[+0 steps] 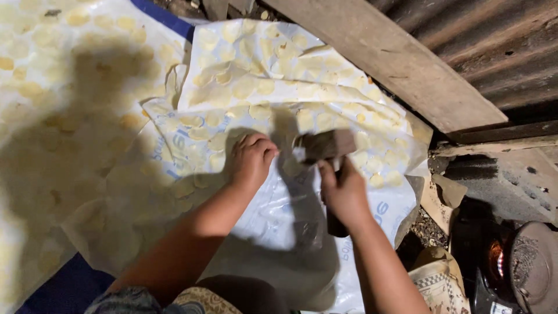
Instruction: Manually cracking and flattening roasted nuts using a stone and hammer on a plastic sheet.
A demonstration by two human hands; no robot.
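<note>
A strong light from behind and above the person floods the white plastic sheet (372, 209) around the two hands, so the sheet beyond the right hand (344, 192) and the wooden block (325, 145) it grips is bright, close to washed out. Left of the left hand (251, 160), a broad soft-edged shadow of the person dims the pale round slices (244, 87). Narrower arm shadows fall just beneath both hands. The far left edge glares and blurs. Right of the grip, the ground sinks into darkness with one small orange glow. Detail is soft throughout.
</note>
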